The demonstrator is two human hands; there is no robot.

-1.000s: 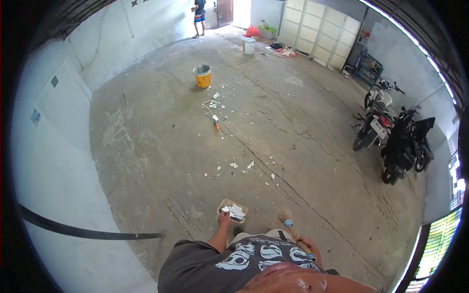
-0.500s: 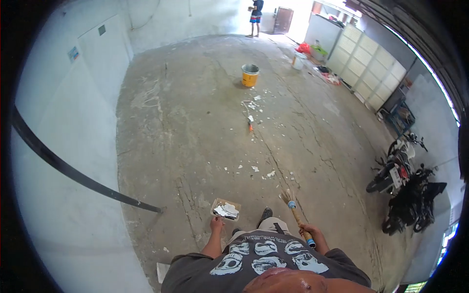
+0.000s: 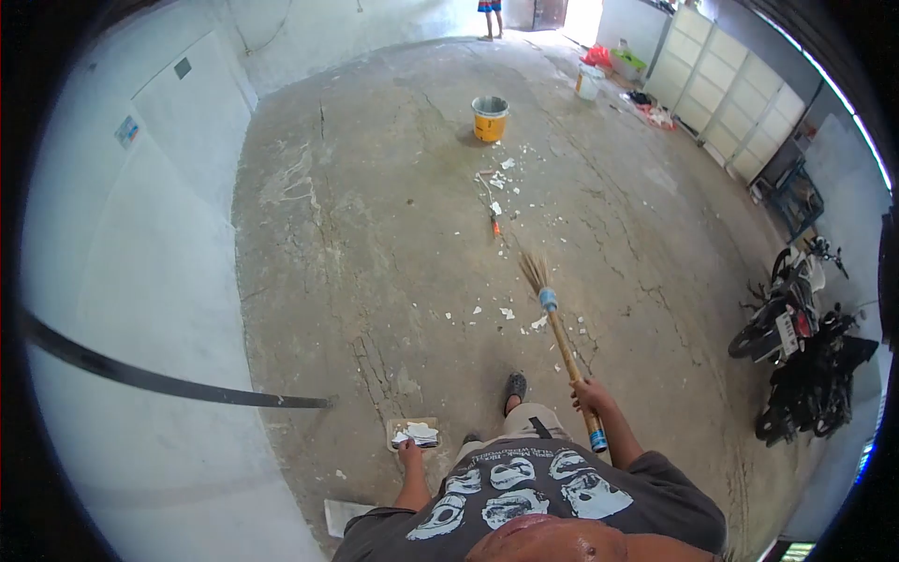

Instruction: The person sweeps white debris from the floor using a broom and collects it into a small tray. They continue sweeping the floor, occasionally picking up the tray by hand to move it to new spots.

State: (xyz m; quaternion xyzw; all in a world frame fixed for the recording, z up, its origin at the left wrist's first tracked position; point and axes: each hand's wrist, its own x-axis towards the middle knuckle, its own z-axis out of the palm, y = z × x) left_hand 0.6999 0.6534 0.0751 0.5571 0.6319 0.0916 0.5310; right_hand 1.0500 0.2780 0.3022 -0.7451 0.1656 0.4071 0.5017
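My right hand (image 3: 590, 395) is wrapped round the handle of a stick broom (image 3: 559, 339). The broom's bristles fan out in front, close to white flakes (image 3: 507, 314) scattered on the floor. At lower left, my left hand (image 3: 409, 452) grips the near edge of a shallow tan tray (image 3: 391, 432) with broken white pieces (image 3: 419, 433) lying in it. Farther ahead, a tool with an orange handle (image 3: 496, 228) rests on the floor among more flakes.
A yellow bucket (image 3: 489, 124) stands ahead, with a white bucket (image 3: 589, 82) behind it to the right. Motorcycles (image 3: 813, 375) are parked on the right. A black pole (image 3: 169, 378) crosses on the left. A person's legs (image 3: 491, 23) show at the back.
The broom has swung forward and its bristles reach farther ahead, with my right hand still on it. The view has tilted down, and one foot is farther forward.
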